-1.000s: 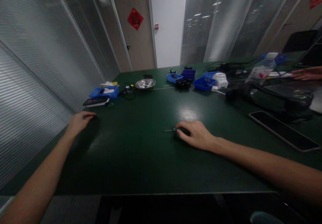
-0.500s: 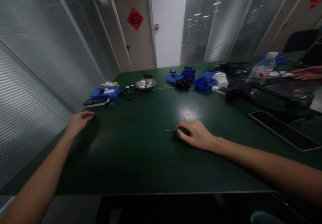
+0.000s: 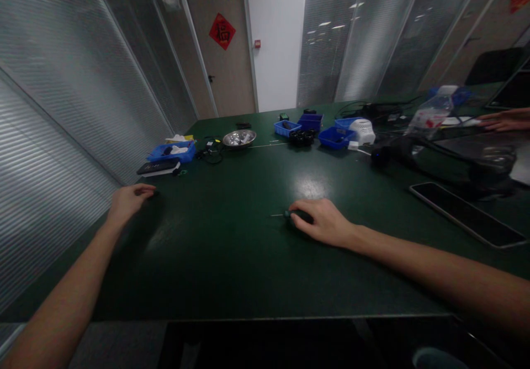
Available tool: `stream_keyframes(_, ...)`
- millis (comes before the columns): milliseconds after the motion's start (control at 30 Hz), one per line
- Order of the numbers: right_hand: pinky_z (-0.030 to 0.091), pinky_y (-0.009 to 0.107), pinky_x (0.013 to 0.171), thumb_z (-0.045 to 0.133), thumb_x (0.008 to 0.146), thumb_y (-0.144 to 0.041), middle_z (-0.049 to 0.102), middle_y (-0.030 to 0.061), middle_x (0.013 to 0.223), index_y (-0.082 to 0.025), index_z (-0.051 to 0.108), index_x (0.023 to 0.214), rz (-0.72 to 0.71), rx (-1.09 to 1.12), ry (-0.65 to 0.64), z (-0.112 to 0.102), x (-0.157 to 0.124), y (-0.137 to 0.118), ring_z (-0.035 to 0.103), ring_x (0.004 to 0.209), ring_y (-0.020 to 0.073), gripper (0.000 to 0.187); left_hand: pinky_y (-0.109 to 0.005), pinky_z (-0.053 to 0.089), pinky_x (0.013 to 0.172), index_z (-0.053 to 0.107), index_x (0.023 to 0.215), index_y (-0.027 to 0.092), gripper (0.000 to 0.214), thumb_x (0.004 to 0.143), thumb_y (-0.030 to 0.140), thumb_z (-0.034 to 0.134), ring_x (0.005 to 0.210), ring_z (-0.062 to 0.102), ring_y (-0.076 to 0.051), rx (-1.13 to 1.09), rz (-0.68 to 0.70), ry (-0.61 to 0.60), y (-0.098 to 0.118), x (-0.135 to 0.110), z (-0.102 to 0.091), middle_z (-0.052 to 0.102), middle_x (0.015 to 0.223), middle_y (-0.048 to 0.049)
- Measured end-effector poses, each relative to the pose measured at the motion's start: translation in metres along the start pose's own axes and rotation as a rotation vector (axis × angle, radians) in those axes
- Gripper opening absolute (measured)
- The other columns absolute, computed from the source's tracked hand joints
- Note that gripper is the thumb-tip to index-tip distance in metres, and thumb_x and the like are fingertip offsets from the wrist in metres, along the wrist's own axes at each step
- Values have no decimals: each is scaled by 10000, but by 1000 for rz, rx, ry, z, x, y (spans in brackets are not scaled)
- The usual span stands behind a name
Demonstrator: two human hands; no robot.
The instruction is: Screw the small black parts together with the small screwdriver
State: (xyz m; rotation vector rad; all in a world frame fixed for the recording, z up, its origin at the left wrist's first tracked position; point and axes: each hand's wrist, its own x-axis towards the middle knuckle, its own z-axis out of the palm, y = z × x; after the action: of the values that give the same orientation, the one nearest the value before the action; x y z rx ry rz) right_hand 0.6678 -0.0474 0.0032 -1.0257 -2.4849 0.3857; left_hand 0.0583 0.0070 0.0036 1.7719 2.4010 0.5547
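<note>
On the green table (image 3: 223, 236), my right hand (image 3: 325, 220) is closed around a small screwdriver (image 3: 286, 214). The thin shaft points left, and the dark handle is mostly hidden by my fingers. Farther left, near the table's side edge, my left hand (image 3: 128, 200) rests with thumb and fingers pinched together. A tiny dark bit shows at those fingertips, too small to name. Beyond that hand lie a black flat device with a pale edge (image 3: 159, 167) and a blue tray (image 3: 171, 152) with white and dark items in it.
A metal bowl (image 3: 239, 138) with small shiny parts stands farther back, near several blue bins (image 3: 336, 137) and a coiled black cable (image 3: 302, 138). To the right are a phone (image 3: 467, 214), a black headset-like object (image 3: 439, 159), a plastic bottle (image 3: 433, 115) and another person's hand (image 3: 507, 119).
</note>
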Motion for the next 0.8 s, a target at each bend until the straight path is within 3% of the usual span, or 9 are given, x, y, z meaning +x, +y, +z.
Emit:
stream_keyframes(333, 461, 303, 689, 508, 1023, -372, 739, 56, 975, -181, 701, 1146, 12, -6, -14, 0, 0, 0, 659, 756, 174, 299, -263, 494, 851, 667, 1325, 155, 398, 985, 331, 558, 1008, 689, -205, 117, 49, -33, -3, 5, -1, 750, 1182, -57)
stream_keyframes(567, 464, 309, 696, 499, 1024, -374, 736, 58, 969, -172, 704, 1146, 7, -6, -11, -1, 0, -2, 658, 757, 175, 312, -351, 455, 971, 700, 1259, 156, 349, 975, 280, 536, 1144, 619, -276, 299, 199, -42, 12, -5, -5, 686, 1283, -100)
stream_keyframes(800, 459, 309, 687, 507, 1022, -374, 736, 56, 966, -177, 703, 1151, 3, -4, -15, -1, 0, -1, 656, 748, 172, 306, -378, 462, 969, 671, 1286, 125, 381, 964, 212, 487, 1141, 592, -293, 387, 271, -30, 23, -12, 1, 621, 1298, -139)
